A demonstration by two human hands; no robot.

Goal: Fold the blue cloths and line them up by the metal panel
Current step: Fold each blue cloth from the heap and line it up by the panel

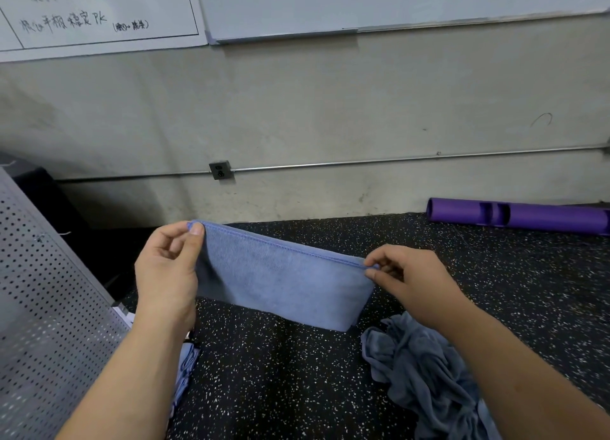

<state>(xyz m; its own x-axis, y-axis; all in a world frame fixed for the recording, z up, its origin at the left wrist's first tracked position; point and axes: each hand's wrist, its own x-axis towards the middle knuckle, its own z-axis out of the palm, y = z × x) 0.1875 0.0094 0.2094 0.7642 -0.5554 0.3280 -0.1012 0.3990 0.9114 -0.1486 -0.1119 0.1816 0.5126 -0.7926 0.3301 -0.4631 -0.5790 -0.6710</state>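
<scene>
A blue cloth (280, 277), folded in half, hangs above the speckled black floor (290, 373) with its doubled hemmed edge on top. My left hand (168, 274) pinches its upper left corner between thumb and fingers. My right hand (409, 274) pinches the upper right corner. A perforated metal panel (43, 307) slants along the left. Folded blue cloths (185, 370) lie by the panel's foot, partly hidden behind my left forearm. A crumpled heap of grey-blue cloths (425, 377) lies at the lower right, under my right forearm.
A purple roller (515, 216) lies against the concrete wall at the back right. A wall socket (220, 169) and a thin metal conduit run along the wall. Whiteboards (363, 3) hang above. A dark gap opens between the panel and the wall.
</scene>
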